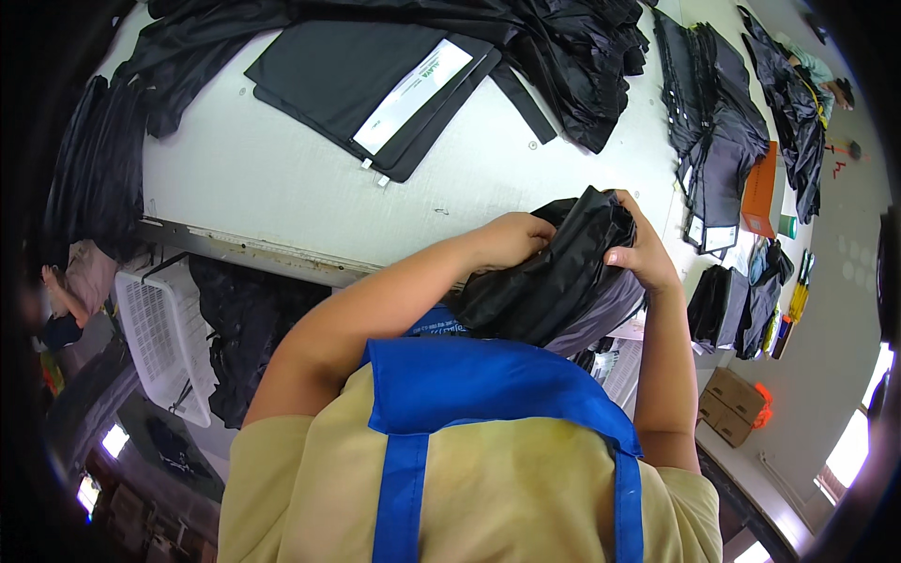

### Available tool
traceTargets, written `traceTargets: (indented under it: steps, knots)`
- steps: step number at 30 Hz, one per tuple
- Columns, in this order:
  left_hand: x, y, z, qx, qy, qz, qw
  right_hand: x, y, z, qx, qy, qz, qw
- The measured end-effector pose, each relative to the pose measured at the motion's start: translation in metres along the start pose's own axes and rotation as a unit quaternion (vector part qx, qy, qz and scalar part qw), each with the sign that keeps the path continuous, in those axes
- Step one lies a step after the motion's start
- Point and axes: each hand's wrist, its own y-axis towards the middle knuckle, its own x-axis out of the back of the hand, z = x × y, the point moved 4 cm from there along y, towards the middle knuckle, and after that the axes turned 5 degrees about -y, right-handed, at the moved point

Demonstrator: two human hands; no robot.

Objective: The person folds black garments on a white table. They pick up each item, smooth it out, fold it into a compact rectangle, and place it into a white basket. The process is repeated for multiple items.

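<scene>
A bundle of thin, shiny black fabric (554,281) is gathered at the table's near edge, part of it hanging over in front of my blue apron. My left hand (514,240) is closed on its left side, the fingertips sunk into the folds. On the far right side my right hand (646,251) grips the bundle, thumb toward me and fingers behind the cloth. A greyish panel (601,314) shows on the lower right of the fabric. What lies inside the folds is hidden. Beyond, flat black fabric pieces (314,75) lie stacked under a white printed label (413,96).
The white table (291,202) carries heaped black fabric (582,66) at the back and black garments (718,122) at right, near an orange box (762,192). A white plastic basket (155,328) stands below left, near another person (84,286). Cardboard boxes (730,405) sit at right.
</scene>
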Motion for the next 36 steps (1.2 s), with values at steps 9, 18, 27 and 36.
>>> traceTargets:
  steps: [9,18,27,36]
  knots:
    - [0.014,-0.001,-0.008,-0.026,0.34,0.009,0.94,-0.006,-0.005,-0.013,0.007,0.013,-0.029,0.999]
    - [0.008,-0.01,0.05,0.051,-0.091,-0.2,0.974,-0.014,0.01,-0.012,0.023,-0.071,-0.086,0.994]
    - [0.049,-0.002,0.002,-0.08,0.037,-0.373,0.924,-0.047,0.018,0.018,0.221,-0.439,-0.141,0.859]
    - [0.043,-0.022,-0.04,-0.224,0.376,-0.379,0.815,-0.068,0.044,-0.008,0.148,-0.397,-0.215,0.88]
